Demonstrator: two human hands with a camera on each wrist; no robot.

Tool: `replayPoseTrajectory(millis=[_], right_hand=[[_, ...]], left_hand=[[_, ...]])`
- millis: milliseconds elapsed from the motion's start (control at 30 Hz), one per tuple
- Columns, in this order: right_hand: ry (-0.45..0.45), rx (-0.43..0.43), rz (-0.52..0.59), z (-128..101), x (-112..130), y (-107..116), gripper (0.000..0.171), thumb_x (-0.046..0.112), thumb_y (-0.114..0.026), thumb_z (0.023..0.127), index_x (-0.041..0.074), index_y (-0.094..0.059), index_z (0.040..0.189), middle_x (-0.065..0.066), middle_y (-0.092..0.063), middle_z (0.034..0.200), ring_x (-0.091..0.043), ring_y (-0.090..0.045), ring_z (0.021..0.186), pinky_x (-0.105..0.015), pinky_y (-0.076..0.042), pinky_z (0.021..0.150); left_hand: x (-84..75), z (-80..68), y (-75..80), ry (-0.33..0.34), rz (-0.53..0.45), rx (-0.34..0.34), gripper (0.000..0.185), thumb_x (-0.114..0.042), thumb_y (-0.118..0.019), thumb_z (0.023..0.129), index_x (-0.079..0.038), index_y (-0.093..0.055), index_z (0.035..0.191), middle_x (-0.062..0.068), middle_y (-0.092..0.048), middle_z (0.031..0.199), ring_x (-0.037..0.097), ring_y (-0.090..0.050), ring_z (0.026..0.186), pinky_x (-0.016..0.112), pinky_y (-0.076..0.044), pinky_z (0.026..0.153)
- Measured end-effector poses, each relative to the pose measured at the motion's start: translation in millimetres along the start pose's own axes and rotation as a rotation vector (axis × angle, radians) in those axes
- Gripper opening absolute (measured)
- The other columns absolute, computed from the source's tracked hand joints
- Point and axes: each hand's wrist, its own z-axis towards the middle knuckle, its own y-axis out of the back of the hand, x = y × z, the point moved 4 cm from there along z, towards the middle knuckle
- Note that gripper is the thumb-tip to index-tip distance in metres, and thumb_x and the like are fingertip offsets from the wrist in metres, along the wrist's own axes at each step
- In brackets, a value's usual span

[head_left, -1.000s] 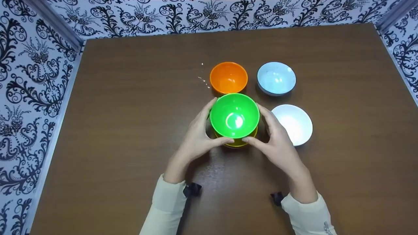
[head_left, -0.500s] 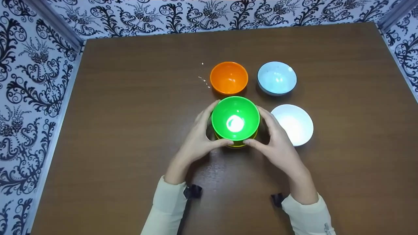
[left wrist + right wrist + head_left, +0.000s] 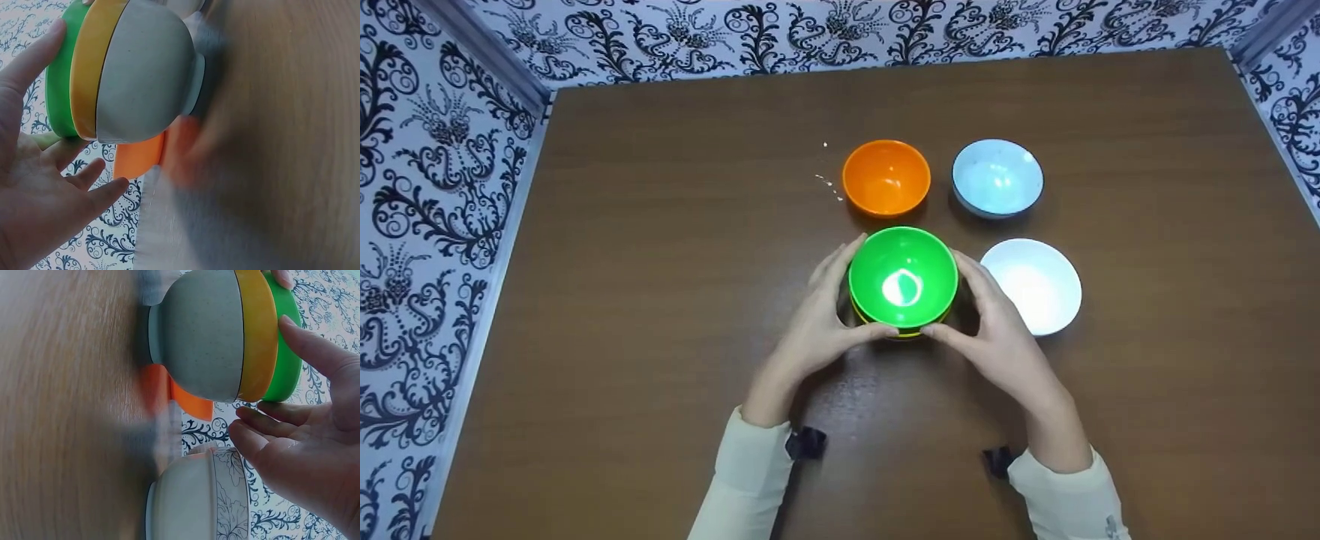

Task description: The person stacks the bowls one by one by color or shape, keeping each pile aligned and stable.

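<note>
We have the green bowl point(image 3: 903, 279) nested on top of a yellow bowl point(image 3: 94, 67), which in turn sits in a grey bowl point(image 3: 149, 73) standing on its foot on the brown table point(image 3: 660, 225), roughly at the middle of it. Our left hand point(image 3: 817, 326) cups the stack from the left and our right hand point(image 3: 997, 334) from the right; the thumbs meet the green rim on the near side, while the other fingers stand fairly straight beside the wall rather than wrapped round it, so we judge this a light two-sided hold and not a clamp.

To do this step well, we would keep the green bowl level and centred over the yellow one, so that its rim sits evenly all round. The wrist views show the three rims close and parallel, which suggests that the nesting is nearly seated. We should press down evenly with both thumbs, not from one side, or the stack could tip on its small foot.

The orange bowl point(image 3: 886, 178) stands just beyond the stack, and the white bowl point(image 3: 1031, 286) is close to our right hand; the pale blue bowl point(image 3: 997, 178) lies farther off to the right. We need to mind the right knuckles against the white bowl when we let go.
</note>
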Motion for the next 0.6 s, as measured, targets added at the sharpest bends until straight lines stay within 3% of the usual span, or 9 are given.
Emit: replayPoseTrajectory(millis=[233,600], right_hand=[[-0.004,0.005,0.006,-1.1,-0.8,0.0,0.086,0.023,-0.081,0.084,0.014,-0.033,0.155,-0.004,-0.036,0.158,-0.023,-0.033,0.147,-0.052,-0.031,0.121],[-0.003,0.003,-0.007,-1.7,-2.0,-0.3,0.085,0.022,-0.081,0.084,0.012,-0.034,0.154,-0.006,-0.037,0.158,-0.024,-0.034,0.147,-0.054,-0.031,0.12]], left_hand=[[0.3,-0.6,-1.3,0.01,-0.001,0.007,0.107,-0.035,-0.089,0.073,-0.022,-0.026,0.159,0.0,-0.032,0.162,0.023,-0.026,0.151,0.051,-0.031,0.121],[1.1,-2.3,-2.4,-0.018,-0.033,-0.002,0.107,-0.035,-0.089,0.073,-0.02,-0.027,0.158,0.0,-0.032,0.162,0.026,-0.024,0.151,0.055,-0.029,0.121]])
